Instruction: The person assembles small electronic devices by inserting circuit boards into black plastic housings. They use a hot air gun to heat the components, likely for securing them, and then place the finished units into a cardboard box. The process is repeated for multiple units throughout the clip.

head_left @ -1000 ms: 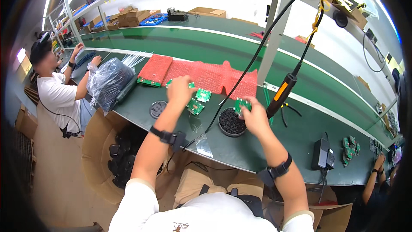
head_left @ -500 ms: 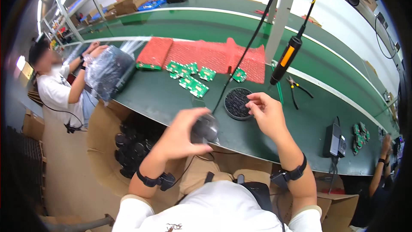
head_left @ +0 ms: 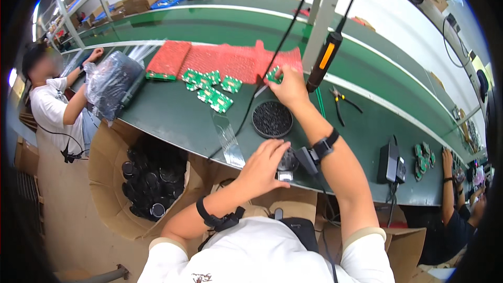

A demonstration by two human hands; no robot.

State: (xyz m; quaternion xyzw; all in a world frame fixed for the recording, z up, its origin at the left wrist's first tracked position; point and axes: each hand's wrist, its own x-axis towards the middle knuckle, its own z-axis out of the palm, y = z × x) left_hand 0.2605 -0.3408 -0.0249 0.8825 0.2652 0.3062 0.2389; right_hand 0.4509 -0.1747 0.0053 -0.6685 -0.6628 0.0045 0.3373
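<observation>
My left hand (head_left: 262,167) is curled round a dark round plastic part (head_left: 288,161) at the table's front edge; the fingers hide much of it. My right hand (head_left: 289,88) reaches across the table, with thumb and forefinger pinched on a small green circuit board (head_left: 272,77) at the edge of the red bubble wrap (head_left: 230,57). Left of it lie several more green circuit boards (head_left: 209,91). Between my hands stands a round black dish (head_left: 255,127) filled with tiny black pieces (head_left: 272,118).
An electric screwdriver (head_left: 324,63) hangs by its cord. Pliers (head_left: 343,106) and a black power adapter (head_left: 389,162) lie to the right. A carton (head_left: 105,178) of black round parts (head_left: 152,183) stands below left. At far left a person (head_left: 57,94) handles a plastic-wrapped bundle (head_left: 112,84).
My right hand has moved from the dish to a circuit board farther back. My left hand has shifted right with the round part. The whole view has turned slightly.
</observation>
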